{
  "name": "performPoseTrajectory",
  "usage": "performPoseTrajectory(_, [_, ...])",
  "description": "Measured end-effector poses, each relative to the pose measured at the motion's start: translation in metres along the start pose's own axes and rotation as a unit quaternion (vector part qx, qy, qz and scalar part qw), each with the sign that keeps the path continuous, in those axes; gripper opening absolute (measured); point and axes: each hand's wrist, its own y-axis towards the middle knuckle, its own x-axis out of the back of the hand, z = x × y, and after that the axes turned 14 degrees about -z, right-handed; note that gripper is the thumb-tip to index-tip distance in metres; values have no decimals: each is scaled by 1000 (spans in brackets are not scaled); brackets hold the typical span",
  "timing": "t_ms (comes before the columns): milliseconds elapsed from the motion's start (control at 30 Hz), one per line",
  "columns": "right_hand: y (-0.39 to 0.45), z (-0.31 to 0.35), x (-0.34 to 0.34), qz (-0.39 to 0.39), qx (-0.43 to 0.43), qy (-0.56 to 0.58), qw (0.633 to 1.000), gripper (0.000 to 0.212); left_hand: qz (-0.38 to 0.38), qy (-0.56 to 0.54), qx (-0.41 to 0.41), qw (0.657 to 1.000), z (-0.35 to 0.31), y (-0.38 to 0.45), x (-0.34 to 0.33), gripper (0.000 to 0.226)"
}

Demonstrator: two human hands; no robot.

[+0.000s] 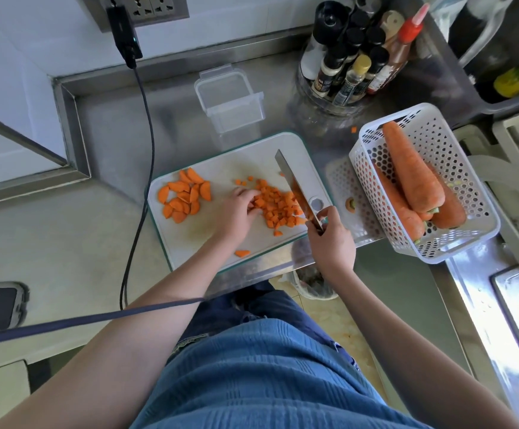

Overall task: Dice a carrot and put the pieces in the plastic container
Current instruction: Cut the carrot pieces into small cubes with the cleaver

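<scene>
Two piles of carrot are spread on the cutting board (221, 243): diced carrot pieces (278, 205) and half-moon slices (184, 195). The dice are touched by the left hand (236, 209), fingers loosely extended, while the knife (295, 187) is gripped by the right hand (329, 239).

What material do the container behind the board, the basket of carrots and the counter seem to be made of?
Container: clear plastic, probably; the counter shows through its walls.
Basket: white plastic, apparently matte, with moulded round holes.
Counter: looks like brushed stainless steel, grey with soft reflections.
</scene>
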Motion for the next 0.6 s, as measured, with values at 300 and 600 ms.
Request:
performPoseTrajectory(300, [-7, 5, 0, -45, 163, -115, 979, 15, -135, -13, -78, 988, 4, -18, 17, 15])
performPoseTrajectory(600, [-8, 9, -8, -17, 198, -136, 970, 25, -167, 39, -315, 933, 2, -38, 37, 16])
